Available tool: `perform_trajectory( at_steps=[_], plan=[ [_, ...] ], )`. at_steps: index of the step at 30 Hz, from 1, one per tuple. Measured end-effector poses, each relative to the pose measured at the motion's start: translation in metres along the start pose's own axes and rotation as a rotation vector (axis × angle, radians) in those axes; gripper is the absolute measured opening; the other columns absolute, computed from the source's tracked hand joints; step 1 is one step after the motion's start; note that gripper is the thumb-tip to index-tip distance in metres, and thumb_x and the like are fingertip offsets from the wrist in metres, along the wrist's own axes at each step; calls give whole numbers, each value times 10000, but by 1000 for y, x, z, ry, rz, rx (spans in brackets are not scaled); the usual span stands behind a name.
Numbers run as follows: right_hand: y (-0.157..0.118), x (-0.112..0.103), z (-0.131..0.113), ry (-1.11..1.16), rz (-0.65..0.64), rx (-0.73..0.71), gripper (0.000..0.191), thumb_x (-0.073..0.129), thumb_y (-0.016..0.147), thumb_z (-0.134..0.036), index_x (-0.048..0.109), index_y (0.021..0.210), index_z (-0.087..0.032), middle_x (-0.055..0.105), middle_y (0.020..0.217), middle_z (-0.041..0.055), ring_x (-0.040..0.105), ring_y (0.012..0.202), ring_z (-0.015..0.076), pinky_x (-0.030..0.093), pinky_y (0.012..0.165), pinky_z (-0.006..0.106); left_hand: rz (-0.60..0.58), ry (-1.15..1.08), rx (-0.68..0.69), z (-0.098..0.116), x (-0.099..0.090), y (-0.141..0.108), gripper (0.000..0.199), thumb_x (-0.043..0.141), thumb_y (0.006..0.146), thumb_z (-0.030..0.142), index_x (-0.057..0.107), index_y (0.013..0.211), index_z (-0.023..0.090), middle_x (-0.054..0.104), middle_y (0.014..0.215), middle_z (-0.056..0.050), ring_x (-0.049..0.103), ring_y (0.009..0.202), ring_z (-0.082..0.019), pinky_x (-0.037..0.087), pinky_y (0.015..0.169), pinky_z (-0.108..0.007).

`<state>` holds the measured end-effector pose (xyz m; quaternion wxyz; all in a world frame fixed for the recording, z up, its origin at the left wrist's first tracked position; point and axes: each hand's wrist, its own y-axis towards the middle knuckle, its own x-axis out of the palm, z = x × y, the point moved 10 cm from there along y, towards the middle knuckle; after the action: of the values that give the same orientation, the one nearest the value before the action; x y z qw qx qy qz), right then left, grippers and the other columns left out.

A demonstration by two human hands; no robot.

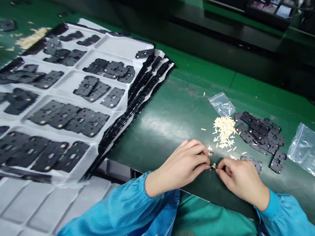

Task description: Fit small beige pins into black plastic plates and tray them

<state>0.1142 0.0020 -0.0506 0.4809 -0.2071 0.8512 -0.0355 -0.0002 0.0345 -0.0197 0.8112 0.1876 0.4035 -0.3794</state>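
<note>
On the green surface [186, 117], black plates [259, 133] are piled beside cream pins [224, 130]. Just below the pins, a small piece [214, 166] is pinched between the left hand [179, 168] and the right hand [241, 182].

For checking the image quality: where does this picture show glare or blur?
Head view: pale glare crosses the green mat, the clear plastic bag shines, the grey tray at lower left looks blurred, and the left hand and right hand look fairly sharp.
</note>
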Motion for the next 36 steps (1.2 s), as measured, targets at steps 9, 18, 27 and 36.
perform_trajectory(
  at_steps=[9,18,27,36],
  plan=[
    [-2,-8,-6,-76,-16,-21,134,713,908,-356,696,969,-238,633,629,-38,607,618,161,267,589,297,53,-180,-44,-13,-21,-1,141,570,1000,219,661,893,215,695,993,-50,588,986,-240,441,910,-405],
    [11,-4,-26,-64,8,-76,151,651,970,-349,708,1044,-230,767,852,34,704,775,214,369,648,315,24,-85,-29,-13,-24,-2,65,649,966,231,713,961,236,686,1075,-53,583,1042,-256,432,942,-423],
    [19,-4,-12,336,-23,84,60,700,892,-283,714,853,-241,630,619,-34,554,567,141,328,557,278,133,-141,31,-7,-39,-10,198,596,1008,217,725,1155,246,695,1070,-66,600,1031,-238,461,924,-394],
    [15,4,1,1248,-273,294,280,792,772,-453,698,774,-189,462,513,-90,281,448,69,174,451,237,174,-174,152,15,-49,7,181,627,991,297,808,989,289,775,916,-40,674,870,-224,471,837,-399]
  ],
)
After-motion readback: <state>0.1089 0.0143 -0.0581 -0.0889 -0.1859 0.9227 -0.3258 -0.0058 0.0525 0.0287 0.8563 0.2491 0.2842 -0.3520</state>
